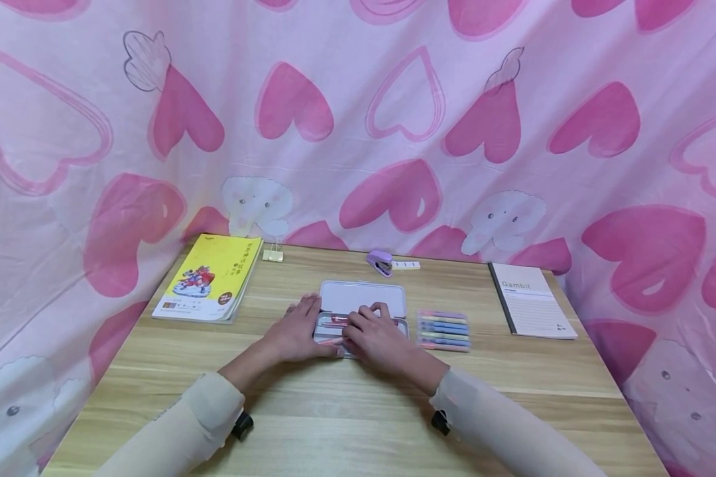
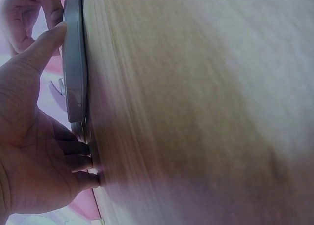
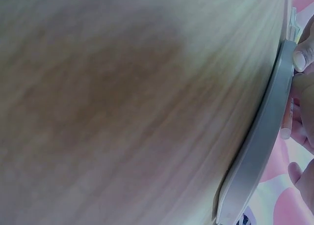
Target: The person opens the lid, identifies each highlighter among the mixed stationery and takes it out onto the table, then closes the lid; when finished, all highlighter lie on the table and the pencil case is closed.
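Observation:
A grey pencil case (image 1: 362, 298) lies with its lid raised at the back, and red pens (image 1: 337, 319) show in its tray. My left hand (image 1: 298, 331) braces the case's left end, with the thumb (image 2: 49, 41) along its front wall and the other fingers rather straight beyond the corner. Over the tray, my right hand (image 1: 378, 338) has bent fingers and pinches a pink pen (image 3: 286, 124), whose end sticks out near the front rim. The right hand covers part of the tray, so some contents are hidden.
A clear pack of coloured highlighters (image 1: 444, 331) lies just right of the case. Behind are a purple stapler (image 1: 380, 262), a strip of staples (image 1: 406, 265) and a binder clip (image 1: 272, 254). A yellow book (image 1: 211, 275) lies left, a notebook (image 1: 534, 301) right.

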Available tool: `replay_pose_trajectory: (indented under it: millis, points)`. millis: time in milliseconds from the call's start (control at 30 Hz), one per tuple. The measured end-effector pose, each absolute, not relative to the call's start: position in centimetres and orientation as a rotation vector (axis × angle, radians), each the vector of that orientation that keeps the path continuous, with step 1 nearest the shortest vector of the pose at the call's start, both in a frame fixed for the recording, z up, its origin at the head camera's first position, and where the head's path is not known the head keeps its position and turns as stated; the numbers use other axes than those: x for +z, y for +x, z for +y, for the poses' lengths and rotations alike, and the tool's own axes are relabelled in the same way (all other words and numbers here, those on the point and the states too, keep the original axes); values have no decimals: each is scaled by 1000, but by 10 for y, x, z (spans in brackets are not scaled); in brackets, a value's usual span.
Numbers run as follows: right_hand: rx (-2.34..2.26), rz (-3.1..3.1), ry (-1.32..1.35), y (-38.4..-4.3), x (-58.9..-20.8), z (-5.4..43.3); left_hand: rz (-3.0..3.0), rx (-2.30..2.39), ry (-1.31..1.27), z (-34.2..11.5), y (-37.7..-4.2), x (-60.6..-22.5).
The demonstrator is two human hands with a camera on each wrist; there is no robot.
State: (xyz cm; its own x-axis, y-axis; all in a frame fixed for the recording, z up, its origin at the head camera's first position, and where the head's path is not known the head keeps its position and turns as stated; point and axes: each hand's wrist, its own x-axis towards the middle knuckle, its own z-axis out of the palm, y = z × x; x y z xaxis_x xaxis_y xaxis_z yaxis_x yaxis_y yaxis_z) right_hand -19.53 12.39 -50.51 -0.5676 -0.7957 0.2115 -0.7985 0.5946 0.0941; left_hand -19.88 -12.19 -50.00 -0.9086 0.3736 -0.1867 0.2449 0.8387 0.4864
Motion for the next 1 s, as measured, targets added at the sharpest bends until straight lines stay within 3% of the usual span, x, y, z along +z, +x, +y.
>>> replay_pose_trajectory:
  millis: [1000]
  points:
    - [101, -2487, 1182, -194, -488, 166, 2721, 712, 438, -120, -198, -500]
